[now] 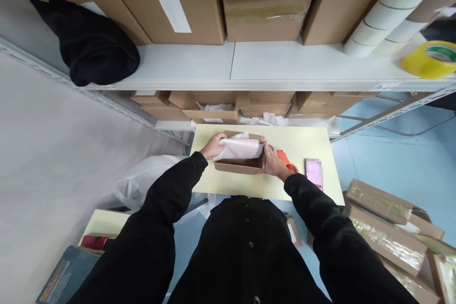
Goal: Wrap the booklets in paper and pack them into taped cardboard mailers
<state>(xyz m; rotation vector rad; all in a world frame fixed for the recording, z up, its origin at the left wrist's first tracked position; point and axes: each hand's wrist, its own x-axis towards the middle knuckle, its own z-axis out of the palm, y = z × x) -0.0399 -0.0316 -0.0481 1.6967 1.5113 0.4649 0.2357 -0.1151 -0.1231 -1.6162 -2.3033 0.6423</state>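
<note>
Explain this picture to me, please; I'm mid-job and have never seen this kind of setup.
There is no machine here: one head-worn camera looks forward and down at a person's bare hands. The left hand holds white wrapping in an open cardboard box; the right hand cups the box's right end. Below them is a pale yellow table, bearing a phone and, partly hidden by the right hand, an orange item. Beyond, a shelf holds cartons and tape rolls.

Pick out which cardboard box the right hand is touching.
The open box on the table, with the right hand on its end and the left hand gripping white wrap at its opening. The other boxes are off the table.
</note>
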